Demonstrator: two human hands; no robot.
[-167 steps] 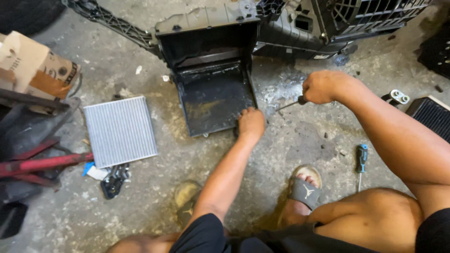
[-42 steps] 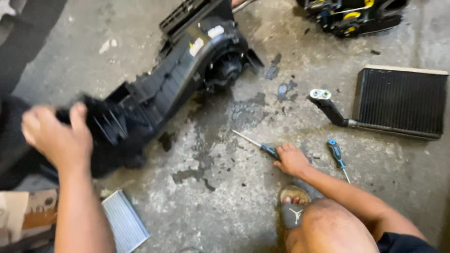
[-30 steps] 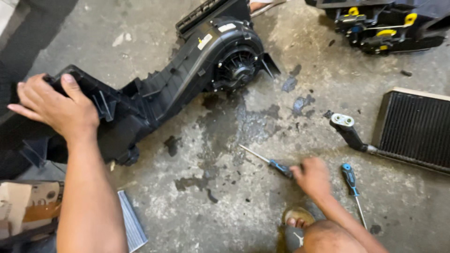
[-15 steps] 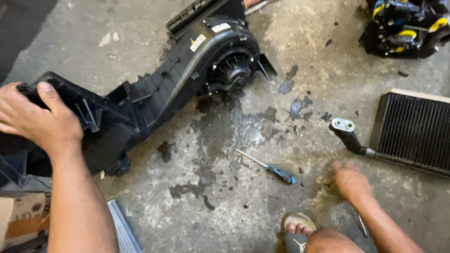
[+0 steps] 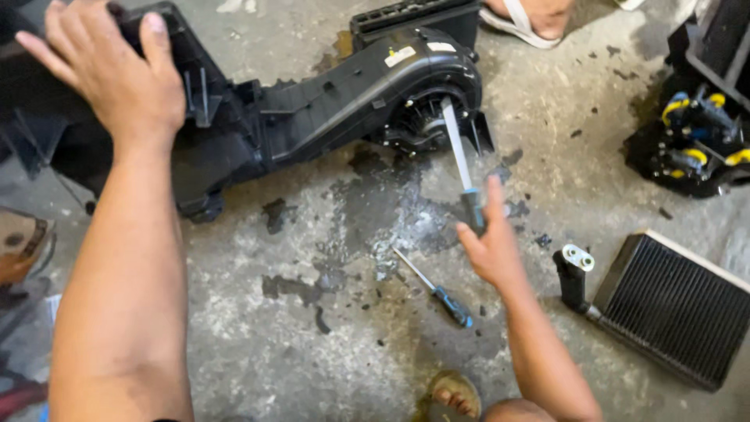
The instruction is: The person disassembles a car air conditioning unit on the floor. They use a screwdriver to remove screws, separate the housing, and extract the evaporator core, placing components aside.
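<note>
Black plastic fills the top of the view: the long blower housing (image 5: pixel 312 109) lies on the stained concrete floor (image 5: pixel 234 344), its round fan end towards the right. Our left hand (image 5: pixel 109 74) lies spread and flat over the housing's left end, pressing it down rather than clasping it. Our right hand (image 5: pixel 488 246) is closed around the handle of a long screwdriver (image 5: pixel 459 160), whose shaft slants up so that the tip sits at the round blower motor (image 5: pixel 426 125).

To do this well, we judge that the shaft should line up squarely with the fastener before we turn, and that the left hand should bear down firmly so the housing cannot roll. Whether the tip is seated in a screw head, we cannot tell.

A second, blue-handled screwdriver (image 5: pixel 437 289) lies on the floor just beside our right wrist. A finned heater core (image 5: pixel 672 309) rests at the lower right, well apart from the housing.
</note>
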